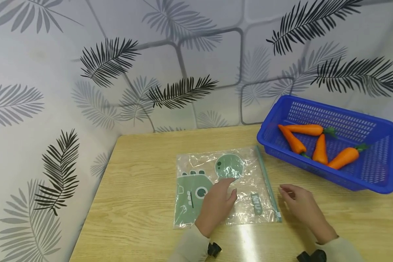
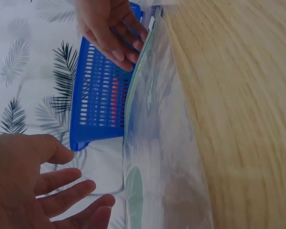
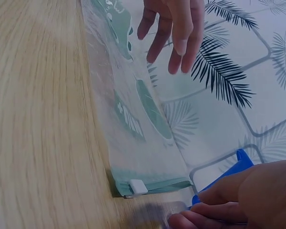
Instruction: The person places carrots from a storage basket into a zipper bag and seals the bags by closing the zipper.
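Note:
A clear zip bag (image 1: 245, 203) with a green cartoon print lies flat on the table, its green zip edge toward the right. In the right wrist view a white slider (image 3: 138, 186) sits at one end of that zip. My left hand (image 1: 217, 202) hovers above the bag with loosely bent fingers and nothing in them; the left wrist view shows its fingers apart from the plastic. Just right of the zip edge is my right hand (image 1: 299, 203), fingers relaxed and holding nothing. Whether it touches the table cannot be told.
A blue plastic basket (image 1: 376, 183) stands at the back right, with several orange carrots (image 1: 344, 158) inside. The wooden table (image 1: 134, 189) backs onto a leaf-patterned wall covering (image 1: 170, 120).

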Available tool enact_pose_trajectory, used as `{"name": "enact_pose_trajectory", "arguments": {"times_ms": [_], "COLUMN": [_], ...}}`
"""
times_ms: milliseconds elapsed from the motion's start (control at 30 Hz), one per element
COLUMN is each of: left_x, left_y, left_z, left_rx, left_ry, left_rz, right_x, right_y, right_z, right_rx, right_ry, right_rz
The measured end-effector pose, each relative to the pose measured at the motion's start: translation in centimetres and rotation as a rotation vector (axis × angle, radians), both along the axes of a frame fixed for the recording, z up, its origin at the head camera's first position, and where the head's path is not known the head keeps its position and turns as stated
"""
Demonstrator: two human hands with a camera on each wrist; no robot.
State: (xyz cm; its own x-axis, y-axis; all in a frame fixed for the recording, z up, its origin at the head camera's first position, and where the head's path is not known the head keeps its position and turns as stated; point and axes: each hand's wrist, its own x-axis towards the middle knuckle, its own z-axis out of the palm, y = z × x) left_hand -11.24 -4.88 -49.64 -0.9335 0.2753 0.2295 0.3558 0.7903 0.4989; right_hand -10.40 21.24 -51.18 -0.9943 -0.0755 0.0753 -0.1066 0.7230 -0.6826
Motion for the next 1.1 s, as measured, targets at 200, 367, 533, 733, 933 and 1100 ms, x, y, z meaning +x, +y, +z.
{"name": "enact_pose_trajectory", "arguments": {"times_ms": [200, 367, 533, 733, 933, 1100], "left_x": [-0.5, -1.0, -1.2, -1.5, -1.9, -1.9], "left_y": [1.2, 2.3, 3.6, 5.2, 6.5, 7.2], "left_z": [-0.1, -0.5, -0.6, -0.6, -1.0, -1.3], "left_rx": [-0.026, -0.043, -0.064, -0.065, -0.072, -0.067], "left_ry": [0.010, -0.009, -0.025, -0.067, -0.094, -0.122], "left_rz": [0.004, 0.015, 0.014, 0.006, -0.012, -0.017], "right_x": [-0.3, -0.6, -0.9, -1.3, -1.7, -1.9], "right_y": [-0.3, -0.6, -1.0, -1.5, -1.9, -2.1], "right_z": [-0.3, -0.5, -0.5, -0.3, -0.4, -0.5], "right_rx": [0.015, 0.016, 0.020, 0.018, -0.002, -0.015], "right_ry": [0.007, 0.016, 0.025, -0.038, -0.110, -0.132], "right_rz": [0.000, -0.004, 0.002, 0.007, 0.010, 0.018]}}
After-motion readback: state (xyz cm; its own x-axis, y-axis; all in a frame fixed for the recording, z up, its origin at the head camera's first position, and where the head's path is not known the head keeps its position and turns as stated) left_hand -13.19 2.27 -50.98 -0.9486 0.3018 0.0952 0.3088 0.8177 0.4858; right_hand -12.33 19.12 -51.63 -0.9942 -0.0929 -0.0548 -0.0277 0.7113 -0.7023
